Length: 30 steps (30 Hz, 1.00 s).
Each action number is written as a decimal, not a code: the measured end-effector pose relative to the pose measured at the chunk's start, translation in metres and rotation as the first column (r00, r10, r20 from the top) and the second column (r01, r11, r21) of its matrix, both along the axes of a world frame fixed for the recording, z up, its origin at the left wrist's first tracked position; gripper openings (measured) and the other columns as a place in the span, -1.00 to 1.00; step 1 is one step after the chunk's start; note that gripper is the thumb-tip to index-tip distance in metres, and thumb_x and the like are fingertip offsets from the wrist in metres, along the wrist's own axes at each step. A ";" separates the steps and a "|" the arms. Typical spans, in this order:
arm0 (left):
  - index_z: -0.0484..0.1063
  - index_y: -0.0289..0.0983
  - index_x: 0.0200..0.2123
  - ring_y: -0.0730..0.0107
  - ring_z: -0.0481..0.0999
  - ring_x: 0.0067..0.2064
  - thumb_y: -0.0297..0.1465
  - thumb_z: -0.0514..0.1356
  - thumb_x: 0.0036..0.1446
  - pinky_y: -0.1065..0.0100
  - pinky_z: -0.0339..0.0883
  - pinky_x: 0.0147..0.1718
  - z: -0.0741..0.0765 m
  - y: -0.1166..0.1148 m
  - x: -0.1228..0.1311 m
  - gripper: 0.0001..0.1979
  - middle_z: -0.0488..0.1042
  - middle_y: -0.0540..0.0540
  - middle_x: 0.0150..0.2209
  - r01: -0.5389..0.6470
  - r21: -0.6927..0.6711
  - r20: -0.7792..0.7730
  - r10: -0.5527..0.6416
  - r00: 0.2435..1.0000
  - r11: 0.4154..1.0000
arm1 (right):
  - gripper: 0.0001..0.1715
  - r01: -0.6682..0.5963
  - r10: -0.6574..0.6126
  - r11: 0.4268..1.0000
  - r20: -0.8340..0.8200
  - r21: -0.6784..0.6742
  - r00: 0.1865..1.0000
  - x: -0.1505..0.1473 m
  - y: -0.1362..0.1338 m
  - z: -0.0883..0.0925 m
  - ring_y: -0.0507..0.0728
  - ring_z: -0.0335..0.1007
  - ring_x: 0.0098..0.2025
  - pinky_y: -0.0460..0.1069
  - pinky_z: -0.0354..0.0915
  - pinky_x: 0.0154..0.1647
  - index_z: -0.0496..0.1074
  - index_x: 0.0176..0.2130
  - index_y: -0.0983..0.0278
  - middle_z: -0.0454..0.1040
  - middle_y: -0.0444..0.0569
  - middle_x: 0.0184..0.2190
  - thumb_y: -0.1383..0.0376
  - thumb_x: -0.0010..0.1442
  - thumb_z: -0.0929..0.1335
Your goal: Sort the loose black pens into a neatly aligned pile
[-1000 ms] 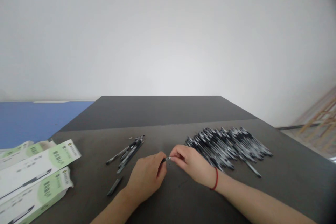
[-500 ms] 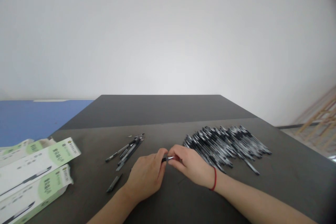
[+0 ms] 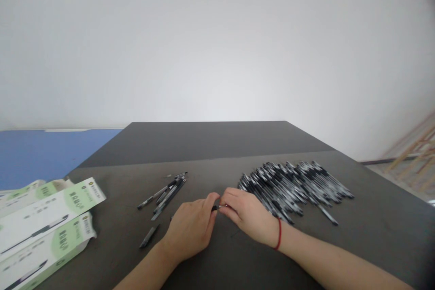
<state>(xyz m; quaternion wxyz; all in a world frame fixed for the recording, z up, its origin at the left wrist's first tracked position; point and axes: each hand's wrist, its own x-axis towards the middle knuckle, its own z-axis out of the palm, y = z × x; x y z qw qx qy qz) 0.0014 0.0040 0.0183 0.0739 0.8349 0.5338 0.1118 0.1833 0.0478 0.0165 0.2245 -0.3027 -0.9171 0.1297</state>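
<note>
Near the middle of the dark table, my left hand (image 3: pixel 190 223) is closed round a pen (image 3: pixel 215 208), of which only a short black piece shows between the hands. My right hand (image 3: pixel 249 214), with a red cord at the wrist, pinches the pen's tip end between thumb and forefinger; most of that end is covered by the fingers. To the left of my left hand lie several loose pens (image 3: pixel 169 197) and a dark pen cap (image 3: pixel 148 236). A large heap of clear-barrelled pens with black grips (image 3: pixel 285 188) spreads beyond my right hand.
White and green pen boxes (image 3: pixel 50 217) overlap at the table's left edge. The dark table (image 3: pixel 210 140) reaches toward a white wall (image 3: pixel 210 45). A blue surface (image 3: pixel 50 154) lies beyond its left side, and wooden bars (image 3: pixel 416 149) stand at the far right.
Less of the shiny tip end shows between my hands, as my right fingers have closed in on it. The view has shifted slightly; the pens and boxes lie as before.
</note>
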 end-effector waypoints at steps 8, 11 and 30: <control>0.12 -0.19 -0.03 0.19 0.51 -0.20 -0.39 -0.10 0.26 0.28 0.27 -0.28 -0.001 0.000 0.001 -0.78 0.50 -0.10 -0.23 -0.018 -0.020 -0.005 0.018 1.000 1.000 | -0.88 0.013 -0.013 1.000 -0.006 -0.016 1.000 0.001 -0.001 -0.001 0.06 0.31 -0.26 -0.07 0.20 -0.24 0.34 -0.31 0.28 0.38 -0.08 -0.34 0.31 0.27 0.25; 0.11 -0.19 0.01 0.18 0.51 -0.16 -0.38 -0.10 0.26 0.27 0.28 -0.25 -0.001 0.000 0.001 -0.75 0.50 -0.12 -0.21 -0.012 -0.016 -0.004 0.012 1.000 1.000 | -0.76 -0.003 0.004 1.000 0.025 -0.023 1.000 0.001 -0.001 -0.001 0.05 0.31 -0.31 -0.08 0.19 -0.26 0.35 -0.34 0.28 0.38 -0.08 -0.38 0.30 0.32 0.19; 0.11 -0.21 0.01 0.17 0.52 -0.23 -0.39 -0.10 0.27 0.26 0.29 -0.31 -0.003 0.001 0.001 -0.75 0.51 -0.12 -0.26 -0.005 -0.006 -0.060 0.004 0.998 1.000 | -0.75 -0.018 0.014 0.998 0.060 0.065 0.998 0.001 0.003 -0.006 0.08 0.27 -0.27 -0.05 0.18 -0.25 0.34 -0.39 0.28 0.36 -0.04 -0.36 0.29 0.30 0.21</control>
